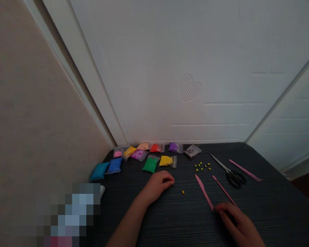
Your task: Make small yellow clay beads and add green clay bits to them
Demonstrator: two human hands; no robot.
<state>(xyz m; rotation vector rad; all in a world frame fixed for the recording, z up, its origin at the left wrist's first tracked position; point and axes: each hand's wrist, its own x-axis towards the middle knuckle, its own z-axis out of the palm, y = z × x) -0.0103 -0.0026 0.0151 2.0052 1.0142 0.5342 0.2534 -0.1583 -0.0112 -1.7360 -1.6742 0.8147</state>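
Note:
My left hand (157, 185) rests on the dark table (273, 206) with its fingers curled under, just in front of the yellow clay bag (167, 160) and the green clay bag (150, 165). A single small yellow clay bit (183, 192) lies to its right. My right hand (235, 221) lies low at the near right, its fingertips touching the near end of a pink plastic knife (204, 191). A thin pink modelling stick (224, 191) runs beside the knife, passing under that hand.
Several clay bags line the back edge: blue ones (106, 168), pink, orange, red (157, 148), purple (175, 147) and a dark one (192, 151). A cluster of yellow clay bits (202, 166), black-handled scissors (229, 171) and another pink tool (245, 170) lie at right. White wall panels stand behind.

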